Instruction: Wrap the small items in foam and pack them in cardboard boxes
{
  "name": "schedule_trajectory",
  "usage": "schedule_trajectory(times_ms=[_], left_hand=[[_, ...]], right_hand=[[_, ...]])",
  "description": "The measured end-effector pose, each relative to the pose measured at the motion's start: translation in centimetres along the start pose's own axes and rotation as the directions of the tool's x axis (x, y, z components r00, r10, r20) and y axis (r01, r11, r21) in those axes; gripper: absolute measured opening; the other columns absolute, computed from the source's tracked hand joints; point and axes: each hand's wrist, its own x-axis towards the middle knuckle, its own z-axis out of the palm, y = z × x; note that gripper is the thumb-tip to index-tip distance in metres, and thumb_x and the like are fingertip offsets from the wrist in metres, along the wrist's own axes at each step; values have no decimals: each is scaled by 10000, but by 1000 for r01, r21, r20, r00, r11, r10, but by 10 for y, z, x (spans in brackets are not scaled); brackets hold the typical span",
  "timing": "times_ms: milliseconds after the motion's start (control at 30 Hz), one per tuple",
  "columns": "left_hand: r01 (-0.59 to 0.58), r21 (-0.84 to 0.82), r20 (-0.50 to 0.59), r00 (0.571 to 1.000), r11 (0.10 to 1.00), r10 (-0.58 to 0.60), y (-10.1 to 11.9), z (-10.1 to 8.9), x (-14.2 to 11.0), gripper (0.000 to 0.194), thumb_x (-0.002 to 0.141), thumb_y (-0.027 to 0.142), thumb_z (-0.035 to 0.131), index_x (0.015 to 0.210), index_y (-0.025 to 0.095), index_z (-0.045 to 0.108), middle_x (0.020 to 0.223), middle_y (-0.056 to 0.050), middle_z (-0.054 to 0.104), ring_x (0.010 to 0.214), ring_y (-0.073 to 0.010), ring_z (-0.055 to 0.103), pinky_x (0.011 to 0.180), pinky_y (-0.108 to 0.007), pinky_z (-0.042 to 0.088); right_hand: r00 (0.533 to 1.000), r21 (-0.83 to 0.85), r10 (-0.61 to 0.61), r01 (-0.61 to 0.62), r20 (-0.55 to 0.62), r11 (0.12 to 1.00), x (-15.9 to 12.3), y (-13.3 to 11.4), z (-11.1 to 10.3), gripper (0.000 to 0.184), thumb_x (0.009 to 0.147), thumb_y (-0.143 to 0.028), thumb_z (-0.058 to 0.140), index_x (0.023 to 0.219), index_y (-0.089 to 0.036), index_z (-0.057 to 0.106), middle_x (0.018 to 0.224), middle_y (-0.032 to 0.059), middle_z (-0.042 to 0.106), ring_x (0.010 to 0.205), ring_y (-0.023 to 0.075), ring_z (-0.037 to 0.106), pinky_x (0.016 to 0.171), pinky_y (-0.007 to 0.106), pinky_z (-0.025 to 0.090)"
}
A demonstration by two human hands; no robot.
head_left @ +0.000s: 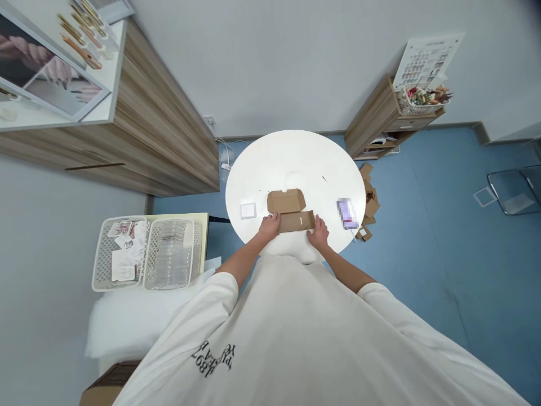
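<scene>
1 open, brown, oblong cardboard box (286, 201) sits near the middle of the round white table (291, 152), toward its near edge; 1 wide panel lies at the far side, 1 narrower section nearer the torso. L hand (269, 226) is part-curled, fingers closed in on the L end of the narrower section. R hand (318, 232) is likewise part-curled, w/ thumb and fingers spread a bit around the R end; it has hold of that end. Fingertips under the card: can't tell.

To handle it well: prob. best to press both ends evenly, thumbs close to the creases, so panels bend on the score lines & don't buckle. Soft card, so light force; square up corners b4 pressing flat.

Counts: hands, 2. Box in hand, 1. Flat white square item (248, 210), 1, on table's L side. Lavender rectangular item (347, 213), 1, at table's R edge, details blurred. Thin dark item (324, 179), 1, table's far R part, too small to ID. White perforated plastic baskets (98, 254), 2, L of table: 1 w/ papers, 1 w/ clear plastic pcs, no. unclear. Brown cardboard pieces (369, 203), several, on floor R of table; overlapping, can't count exactly.
</scene>
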Motion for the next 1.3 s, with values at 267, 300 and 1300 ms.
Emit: schedule_trajectory(times_ms=[267, 300, 1300], left_hand=[[21, -1, 34, 999, 1000, -21, 2, -1, 2, 913, 780, 288, 783, 1534, 196, 278, 1447, -197, 440, 1195, -341, 540, 973, -418, 391], [21, -5, 35, 999, 1000, -21, 2, -1, 2, 916, 776, 281, 785, 1534, 193, 277, 1446, -199, 440, 1193, -341, 542, 973, -419, 393], [13, -62, -2, 1000, 998, -13, 2, -5, -2, 932, 731, 202, 771, 1535, 154, 302, 1423, -220, 449, 1189, -365, 546, 972, -431, 380]], right_hand=[[985, 165, 118, -138, 123, 977, 26, -13, -1, 762, 901, -360, 536, 1564, -156, 221, 1374, 177, 551, 1246, 298, 544, 957, 377, 455], [983, 197, 115, -143, 143, 970, 27, -15, -3, 726, 909, -337, 518, 1552, -157, 231, 1337, 161, 583, 1210, 275, 573, 925, 351, 467], [907, -415, -249, 383, 340, 825, 4, -67, -15, 442, 973, -390, 520, 1313, -110, 559, 1321, 224, 504, 1204, 340, 462, 1000, 464, 373]])
